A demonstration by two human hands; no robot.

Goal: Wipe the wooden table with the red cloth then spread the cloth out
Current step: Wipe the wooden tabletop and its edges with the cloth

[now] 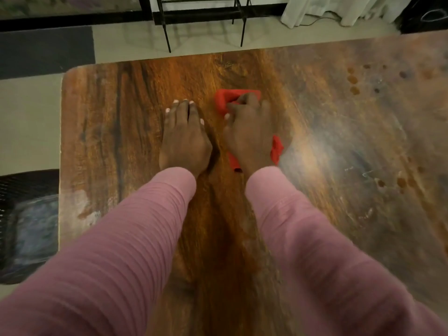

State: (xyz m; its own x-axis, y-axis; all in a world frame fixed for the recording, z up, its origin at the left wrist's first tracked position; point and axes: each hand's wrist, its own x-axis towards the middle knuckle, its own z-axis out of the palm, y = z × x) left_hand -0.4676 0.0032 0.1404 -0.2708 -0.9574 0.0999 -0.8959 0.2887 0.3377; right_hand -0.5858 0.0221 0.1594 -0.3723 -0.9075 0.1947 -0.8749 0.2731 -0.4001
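Observation:
The red cloth (224,99) lies bunched on the wooden table (109,117), near its middle. My right hand (248,132) covers most of it, fingers curled into the fabric, and red edges show beyond the fingertips and beside the wrist. My left hand (184,134) rests flat on the bare wood just left of the cloth, fingers straight and holding nothing. Pink sleeves cover both forearms.
Dark spots and pale smears (354,81) mark the table's right half. The table's far edge and rounded left corner (70,73) border the floor. Black metal legs (167,37) stand beyond the far edge, a dark mesh chair (26,214) at the left.

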